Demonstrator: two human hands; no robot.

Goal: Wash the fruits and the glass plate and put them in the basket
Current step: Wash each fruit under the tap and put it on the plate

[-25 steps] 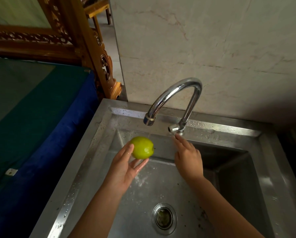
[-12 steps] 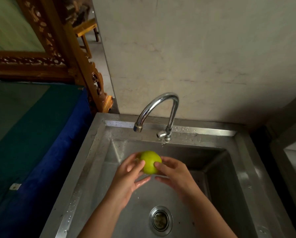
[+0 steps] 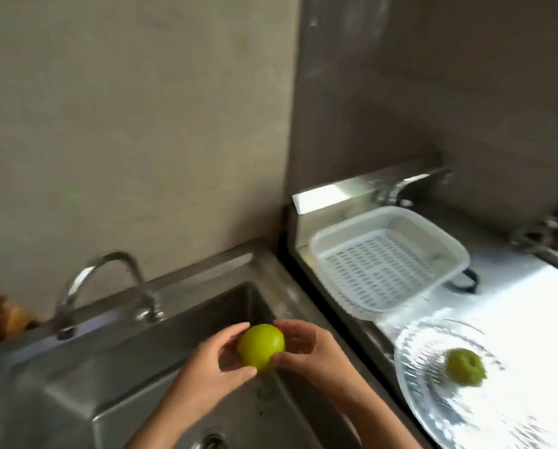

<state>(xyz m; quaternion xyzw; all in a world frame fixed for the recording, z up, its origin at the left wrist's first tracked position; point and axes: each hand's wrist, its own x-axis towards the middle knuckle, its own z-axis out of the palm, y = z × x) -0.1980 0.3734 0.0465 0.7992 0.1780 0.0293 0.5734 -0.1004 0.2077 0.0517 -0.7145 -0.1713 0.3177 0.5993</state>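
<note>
A round green fruit (image 3: 260, 346) is held between both hands above the right part of the steel sink (image 3: 115, 377). My left hand (image 3: 217, 362) cups it from the left and below, while my right hand (image 3: 306, 350) grips its right side. A white slotted plastic basket (image 3: 389, 259), with nothing in it, stands on the counter to the right of the sink. In front of the basket lies a clear glass plate (image 3: 433, 400) with a second green fruit (image 3: 464, 366) on it.
A curved chrome tap (image 3: 101, 281) rises at the sink's back left. The sink drain (image 3: 211, 441) shows at the bottom edge. A raised steel ledge (image 3: 352, 191) and a tiled wall stand behind the basket. A dark ring (image 3: 463, 280) lies beside the basket.
My right hand left the tap handle and came onto the fruit. The view has swung right, and both hands have carried the fruit toward the sink's right side; basket and plate now show.
</note>
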